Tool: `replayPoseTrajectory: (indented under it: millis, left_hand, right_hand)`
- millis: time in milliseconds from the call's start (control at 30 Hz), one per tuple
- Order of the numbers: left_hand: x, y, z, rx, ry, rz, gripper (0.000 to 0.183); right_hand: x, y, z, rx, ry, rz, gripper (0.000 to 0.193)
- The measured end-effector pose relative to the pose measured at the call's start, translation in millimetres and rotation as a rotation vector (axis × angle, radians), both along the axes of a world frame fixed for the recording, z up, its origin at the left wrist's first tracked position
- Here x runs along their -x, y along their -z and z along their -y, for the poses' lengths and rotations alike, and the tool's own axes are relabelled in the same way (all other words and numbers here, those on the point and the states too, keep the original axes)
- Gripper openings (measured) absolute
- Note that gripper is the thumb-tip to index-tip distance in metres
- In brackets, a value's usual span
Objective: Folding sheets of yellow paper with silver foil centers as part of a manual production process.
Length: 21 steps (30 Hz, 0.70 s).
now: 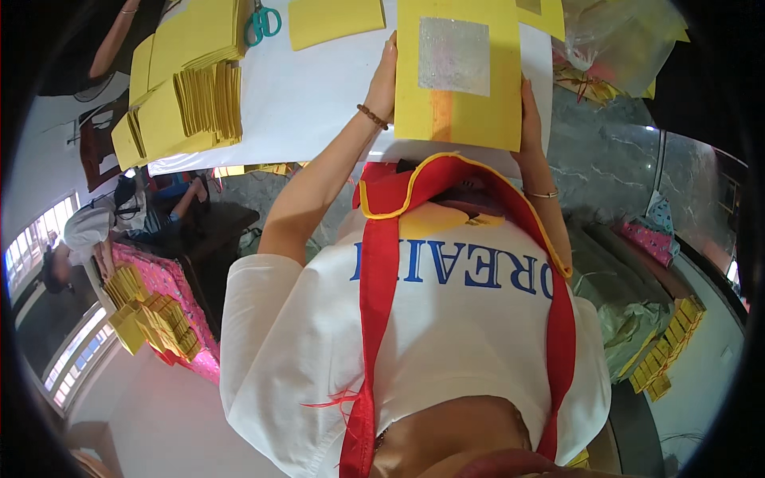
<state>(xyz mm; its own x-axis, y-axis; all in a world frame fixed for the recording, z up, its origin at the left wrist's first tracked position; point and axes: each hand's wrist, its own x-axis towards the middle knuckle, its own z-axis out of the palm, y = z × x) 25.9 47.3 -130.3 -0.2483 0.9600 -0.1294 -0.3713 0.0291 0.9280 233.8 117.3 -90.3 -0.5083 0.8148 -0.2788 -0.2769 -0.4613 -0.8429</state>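
Note:
At the top centre, between my two hands, is a yellow joss paper (458, 119) with a silver foil square and an orange strip below it. I cannot tell whether it is one sheet or a stack. My left hand (384, 78) grips its left edge, with most of the fingers hidden along or behind it. Against the right edge my right hand (530, 119) is closed, the thumb side showing and the other fingers out of sight. Left of the paper, on the white tabletop (311, 95), lies a folded yellow paper (336, 22).
Teal-handled scissors (263, 25) lie beside stacked yellow paper bundles (209, 103) at the table's left. A clear plastic bag (625, 44) is at the far right. Another person (92, 223) bends over yellow bundles (155, 319) on a pink cloth at left. More bundles (668, 350) hang at right.

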Motion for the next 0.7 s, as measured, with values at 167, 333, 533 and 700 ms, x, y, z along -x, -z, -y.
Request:
replayPoseTrajectory:
  millis: [167,333,533,700]
  left_hand:
    - [15.1,-12.5,4.1,-0.005,-0.207,-0.187,0.048]
    - [10.2,-88.9,38.2,-0.2,-0.05,-1.131,0.028]
    - [-8.1,-106.2,50.9,-0.456,0.43,-1.568,0.032]
    - [-1.3,-106.1,40.5,-0.429,0.439,-1.275,0.023]
  right_hand:
    - [-15.4,6.4,-3.8,-0.128,0.142,0.04,0.047]
    - [-43.5,-19.6,1.3,-1.066,-0.218,0.399,0.038]
    - [-41.1,-11.9,1.2,-0.9,-0.216,0.335,0.045]
    - [-39.3,-9.1,1.8,-0.812,-0.19,0.275,0.051]
